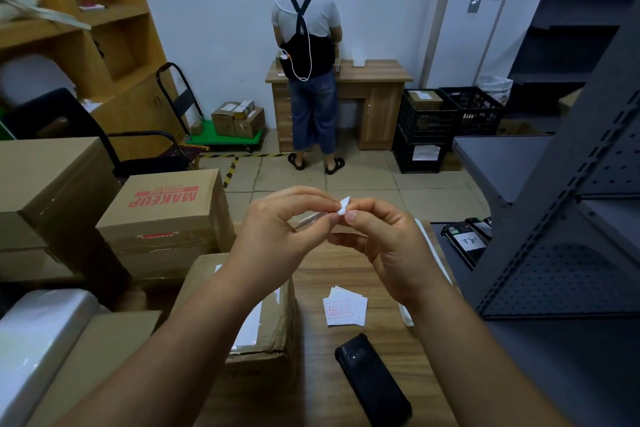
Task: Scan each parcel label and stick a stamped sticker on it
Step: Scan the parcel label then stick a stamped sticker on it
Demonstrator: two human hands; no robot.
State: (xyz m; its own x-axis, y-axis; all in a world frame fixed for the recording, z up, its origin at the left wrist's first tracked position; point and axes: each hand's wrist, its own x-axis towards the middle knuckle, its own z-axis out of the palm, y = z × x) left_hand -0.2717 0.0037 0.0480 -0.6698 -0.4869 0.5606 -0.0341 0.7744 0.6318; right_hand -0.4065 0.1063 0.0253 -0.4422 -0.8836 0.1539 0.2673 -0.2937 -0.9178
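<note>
White sticker [344, 205] pinched between fingers of the left hand [277, 236] and right hand [384, 246], raised above the desk [346, 340]; below lie stamped stickers [345, 310], a scanner [372, 381] and a parcel [256, 333].

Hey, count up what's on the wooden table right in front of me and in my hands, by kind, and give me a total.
Cardboard parcel: 1
Black handheld scanner: 1
Pile of stamped stickers: 1, sheets too overlapped to count
Sticker being peeled, pinched between left hand and right hand, at: 1
Total: 4
</note>
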